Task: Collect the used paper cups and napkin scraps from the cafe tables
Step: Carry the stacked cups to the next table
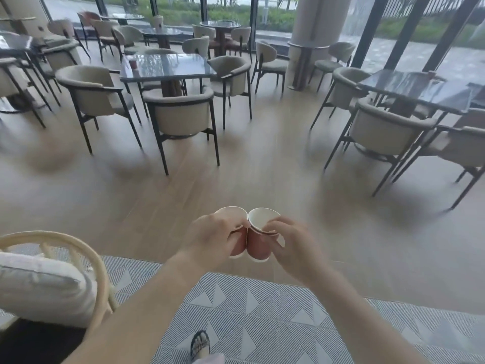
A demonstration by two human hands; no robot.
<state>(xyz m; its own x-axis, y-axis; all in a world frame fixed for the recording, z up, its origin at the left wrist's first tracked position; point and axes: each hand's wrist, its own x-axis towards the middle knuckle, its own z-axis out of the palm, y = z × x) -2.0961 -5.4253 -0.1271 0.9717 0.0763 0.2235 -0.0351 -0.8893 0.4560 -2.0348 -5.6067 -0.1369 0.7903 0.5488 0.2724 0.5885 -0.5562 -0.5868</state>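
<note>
Holding two red cups side by side, touching, above floor: our left hand (214, 239) grip clamped on left cup (237, 244), right hand (291, 244) on right cup (258, 246).

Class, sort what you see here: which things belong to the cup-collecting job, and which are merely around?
Job: red paper cup in left hand; red paper cup in right hand; red cup on middle table.

Around: armchairs; wicker chair; cushion; patterned rug.

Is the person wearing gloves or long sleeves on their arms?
No. The left hand and right hand are bare, with no gloves, rings or watch showing. Both forearms are bare too, with no sleeves as far as the picture shows.
</note>
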